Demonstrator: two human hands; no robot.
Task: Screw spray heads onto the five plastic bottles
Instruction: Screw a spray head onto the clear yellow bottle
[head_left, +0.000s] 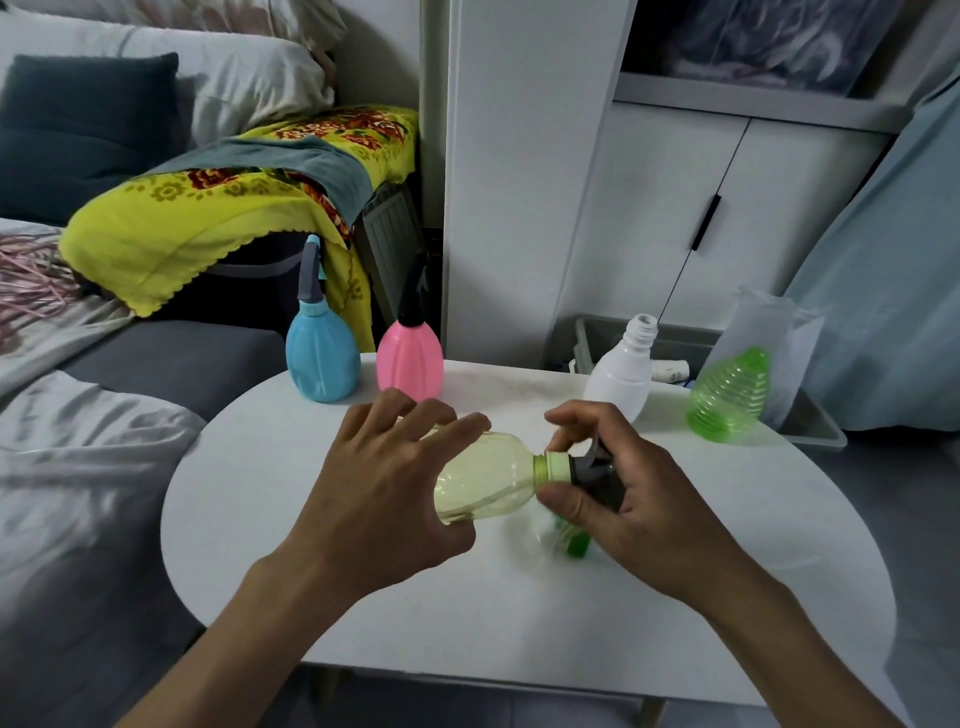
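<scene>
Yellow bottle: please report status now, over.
Left hand grips yellow bottle sideways above table. Right hand on spray head at its neck. White bottle, green bottle uncapped. Nothing blocking.

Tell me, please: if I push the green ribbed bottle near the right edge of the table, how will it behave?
The green ribbed bottle looks empty and see-through, so probably light. It leans rather than standing straight, so a push would likely topple it. Its round body may then roll off the table.

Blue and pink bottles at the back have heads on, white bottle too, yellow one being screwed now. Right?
Not the white plastic bottle: the head view shows its neck open, no head. The blue plastic bottle and pink plastic bottle have theirs.
</scene>
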